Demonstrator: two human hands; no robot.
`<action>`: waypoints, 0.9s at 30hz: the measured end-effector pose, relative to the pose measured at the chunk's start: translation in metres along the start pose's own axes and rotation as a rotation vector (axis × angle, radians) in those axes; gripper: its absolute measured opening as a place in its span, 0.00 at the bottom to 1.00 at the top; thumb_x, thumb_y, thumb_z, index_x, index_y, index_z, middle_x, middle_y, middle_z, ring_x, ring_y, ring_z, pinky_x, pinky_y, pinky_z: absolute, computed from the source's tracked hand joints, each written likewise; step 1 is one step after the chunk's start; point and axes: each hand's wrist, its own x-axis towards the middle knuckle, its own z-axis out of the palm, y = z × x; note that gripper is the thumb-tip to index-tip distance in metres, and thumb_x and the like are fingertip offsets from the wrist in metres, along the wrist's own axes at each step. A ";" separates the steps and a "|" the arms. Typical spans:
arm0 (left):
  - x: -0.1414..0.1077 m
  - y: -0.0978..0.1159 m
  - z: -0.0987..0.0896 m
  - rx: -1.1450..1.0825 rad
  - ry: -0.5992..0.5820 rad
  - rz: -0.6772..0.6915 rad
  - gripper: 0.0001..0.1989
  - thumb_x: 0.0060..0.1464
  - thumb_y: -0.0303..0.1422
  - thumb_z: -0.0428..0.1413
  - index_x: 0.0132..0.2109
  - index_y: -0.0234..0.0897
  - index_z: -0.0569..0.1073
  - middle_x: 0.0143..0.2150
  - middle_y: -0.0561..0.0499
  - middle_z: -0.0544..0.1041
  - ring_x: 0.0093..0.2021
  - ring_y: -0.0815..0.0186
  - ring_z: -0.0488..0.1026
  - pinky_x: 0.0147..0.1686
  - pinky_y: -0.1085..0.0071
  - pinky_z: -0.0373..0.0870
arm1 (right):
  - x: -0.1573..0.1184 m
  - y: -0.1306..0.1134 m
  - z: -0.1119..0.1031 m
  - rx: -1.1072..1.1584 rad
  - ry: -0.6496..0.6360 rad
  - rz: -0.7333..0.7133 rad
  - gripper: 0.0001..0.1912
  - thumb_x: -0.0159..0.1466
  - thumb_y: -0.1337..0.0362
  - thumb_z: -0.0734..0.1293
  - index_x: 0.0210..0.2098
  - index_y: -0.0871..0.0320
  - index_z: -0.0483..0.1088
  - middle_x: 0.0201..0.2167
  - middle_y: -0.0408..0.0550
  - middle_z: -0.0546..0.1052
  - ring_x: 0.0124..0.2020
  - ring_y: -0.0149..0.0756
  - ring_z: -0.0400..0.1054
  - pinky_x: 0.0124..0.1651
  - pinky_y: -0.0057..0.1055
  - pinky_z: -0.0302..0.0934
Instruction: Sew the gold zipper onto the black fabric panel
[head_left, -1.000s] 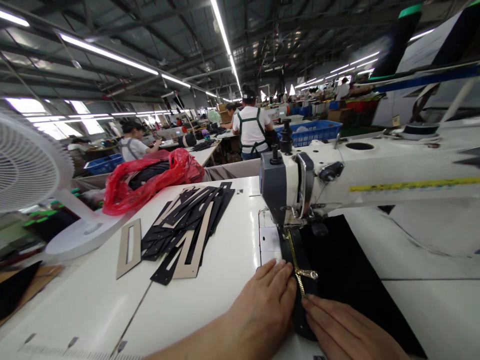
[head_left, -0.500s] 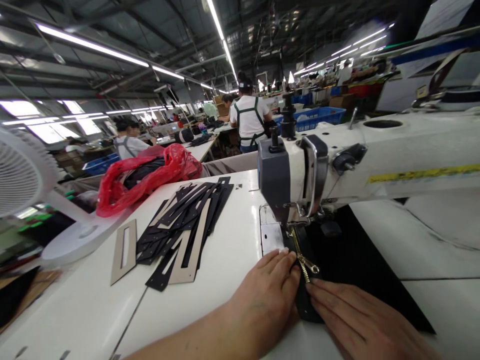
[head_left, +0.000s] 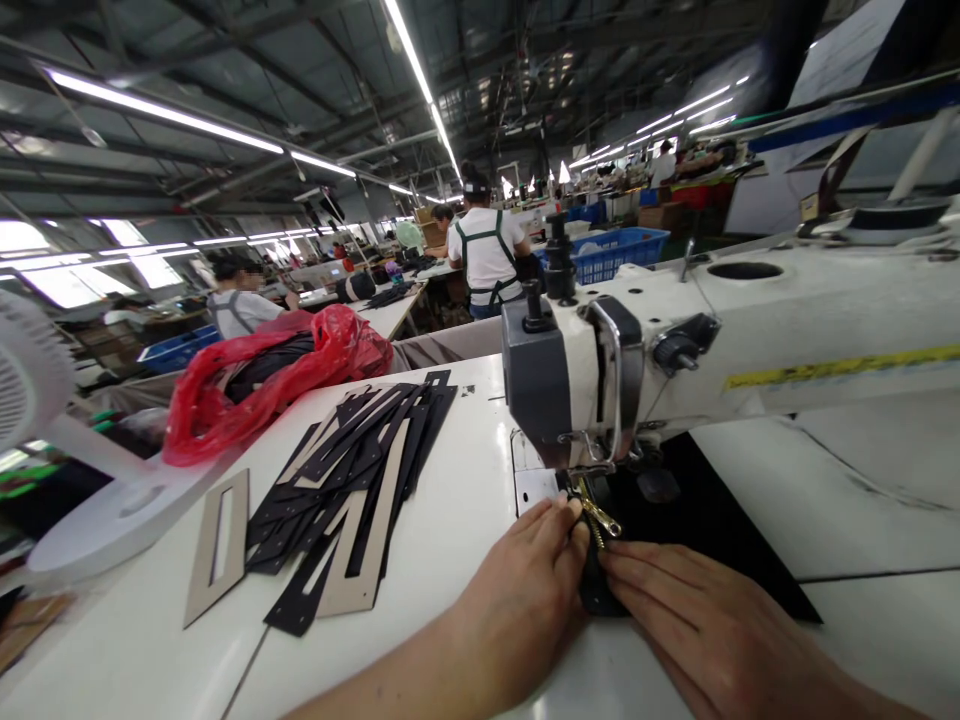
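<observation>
A gold metal zipper with a gold pull runs along a black piece of material in front of the needle area of a white sewing machine. My left hand is closed on the left edge of this piece, fingertips close to the metal plate. On the other side, my right hand has its fingers together on the material at the zipper's near end; its thumb is hidden. A wide black panel spreads under the machine arm. The needle tip is hard to see.
Left of the machine, a pile of black and beige strips with slots covers part of the white table. A red plastic bag and a white fan stand further left. Ahead are co-workers and a blue crate.
The zippered piece has moved further toward the needle, its pull now nearer the presser foot. Both hands have moved forward with it. The camera view has shifted slightly.
</observation>
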 end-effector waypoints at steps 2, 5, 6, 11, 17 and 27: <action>-0.001 0.000 0.001 -0.008 -0.011 -0.004 0.23 0.54 0.26 0.48 0.56 0.18 0.64 0.56 0.31 0.66 0.58 0.51 0.61 0.60 0.57 0.56 | 0.004 -0.001 -0.005 0.030 -0.013 0.021 0.17 0.64 0.72 0.53 0.41 0.60 0.73 0.39 0.47 0.77 0.42 0.33 0.70 0.46 0.28 0.65; -0.001 0.001 0.002 -0.020 -0.015 -0.018 0.24 0.53 0.26 0.49 0.56 0.19 0.63 0.55 0.32 0.66 0.58 0.51 0.61 0.61 0.57 0.54 | 0.008 0.005 -0.007 0.092 -0.035 0.096 0.13 0.65 0.66 0.56 0.38 0.57 0.72 0.35 0.46 0.76 0.38 0.35 0.70 0.42 0.31 0.65; -0.001 0.001 0.002 -0.024 -0.017 -0.022 0.24 0.52 0.26 0.49 0.56 0.19 0.63 0.55 0.33 0.66 0.58 0.51 0.60 0.61 0.57 0.53 | 0.010 0.010 -0.004 0.075 -0.042 0.139 0.12 0.65 0.65 0.57 0.37 0.57 0.72 0.34 0.47 0.76 0.37 0.37 0.69 0.41 0.34 0.65; -0.001 0.008 -0.002 -0.057 -0.013 -0.112 0.21 0.48 0.26 0.51 0.51 0.24 0.68 0.51 0.36 0.68 0.54 0.52 0.63 0.58 0.56 0.59 | 0.019 0.045 0.021 -0.092 -0.205 0.359 0.09 0.59 0.61 0.65 0.34 0.60 0.71 0.33 0.54 0.73 0.35 0.46 0.68 0.37 0.42 0.64; -0.003 0.016 -0.001 0.013 -0.021 -0.131 0.24 0.53 0.26 0.51 0.58 0.33 0.62 0.52 0.41 0.67 0.49 0.53 0.65 0.47 0.54 0.67 | 0.026 0.061 0.032 -0.037 -0.287 0.363 0.12 0.64 0.67 0.57 0.31 0.60 0.71 0.30 0.50 0.75 0.32 0.38 0.69 0.38 0.33 0.62; -0.006 0.011 0.003 0.021 -0.014 -0.075 0.20 0.55 0.24 0.49 0.56 0.30 0.65 0.51 0.38 0.66 0.49 0.52 0.63 0.46 0.53 0.69 | 0.035 0.053 0.034 -0.036 -0.311 0.631 0.12 0.58 0.55 0.64 0.24 0.55 0.71 0.22 0.42 0.75 0.26 0.34 0.69 0.28 0.27 0.57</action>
